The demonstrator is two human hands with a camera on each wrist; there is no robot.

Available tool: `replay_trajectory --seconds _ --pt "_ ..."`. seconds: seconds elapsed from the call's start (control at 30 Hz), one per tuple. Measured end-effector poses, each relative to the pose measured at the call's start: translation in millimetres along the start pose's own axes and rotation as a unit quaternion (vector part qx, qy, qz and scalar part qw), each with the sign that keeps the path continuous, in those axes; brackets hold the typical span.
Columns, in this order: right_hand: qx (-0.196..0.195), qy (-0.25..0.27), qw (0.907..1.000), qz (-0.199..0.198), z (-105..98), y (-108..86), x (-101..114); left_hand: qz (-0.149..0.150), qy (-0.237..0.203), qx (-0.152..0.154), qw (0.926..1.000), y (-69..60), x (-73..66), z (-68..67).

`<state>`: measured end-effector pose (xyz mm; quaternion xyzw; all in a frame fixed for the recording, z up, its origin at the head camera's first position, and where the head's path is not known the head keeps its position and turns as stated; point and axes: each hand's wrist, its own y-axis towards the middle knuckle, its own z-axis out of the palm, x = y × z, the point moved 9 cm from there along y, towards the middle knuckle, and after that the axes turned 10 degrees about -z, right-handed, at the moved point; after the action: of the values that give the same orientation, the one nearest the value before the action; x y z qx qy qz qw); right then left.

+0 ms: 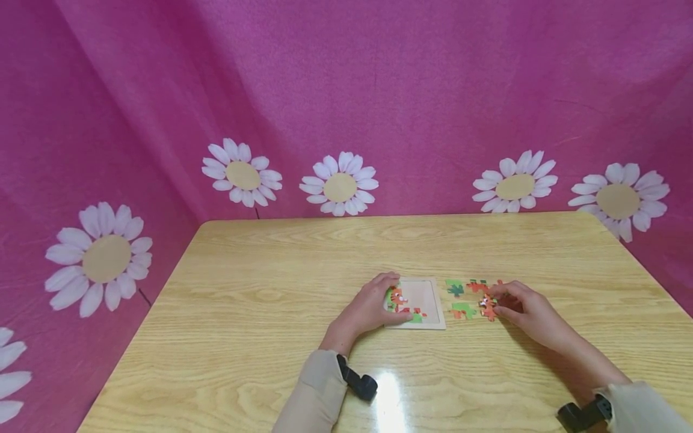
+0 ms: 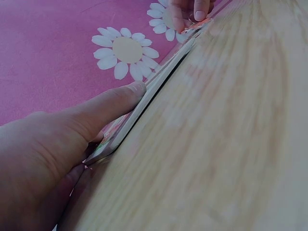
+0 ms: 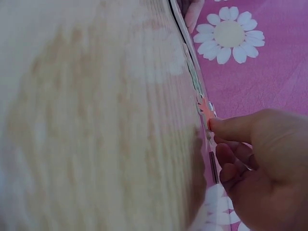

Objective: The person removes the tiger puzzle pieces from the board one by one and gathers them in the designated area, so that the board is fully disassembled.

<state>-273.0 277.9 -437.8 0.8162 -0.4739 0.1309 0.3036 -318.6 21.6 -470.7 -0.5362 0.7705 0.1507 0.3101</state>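
Observation:
A square wooden puzzle tray lies on the table, with several orange, red and green pieces fitted along its left and near sides. My left hand holds the tray by its left part, thumb on the near rim and fingers at the far left corner. Just right of the tray, my right hand pinches an orange puzzle piece between thumb and fingers. That orange piece shows beyond the thumb tip in the right wrist view. Part of it is hidden by the fingers.
Loose puzzle pieces lie between tray and right hand: a green one, a green-and-orange one and a red-orange one. The wooden table extends around them. A pink flowered cloth hangs behind its far edge.

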Motion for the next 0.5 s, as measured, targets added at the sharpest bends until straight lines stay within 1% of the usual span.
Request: replay_trajectory --seconds 0.17,0.4,0.5 --pt "0.016 -0.006 0.9998 0.005 2.4 -0.9 -1.8 -0.004 -0.002 0.002 1.0000 -0.3 -0.1 -0.3" --pt "0.016 -0.022 0.9991 -0.034 1.6 -0.3 4.0 -0.004 -0.005 0.004 1.0000 -1.3 -1.2 -1.0" --pt "0.020 -0.030 0.9984 -0.044 1.8 -0.3 5.3 -0.004 -0.008 0.005 0.9999 -1.2 -0.9 -0.3"
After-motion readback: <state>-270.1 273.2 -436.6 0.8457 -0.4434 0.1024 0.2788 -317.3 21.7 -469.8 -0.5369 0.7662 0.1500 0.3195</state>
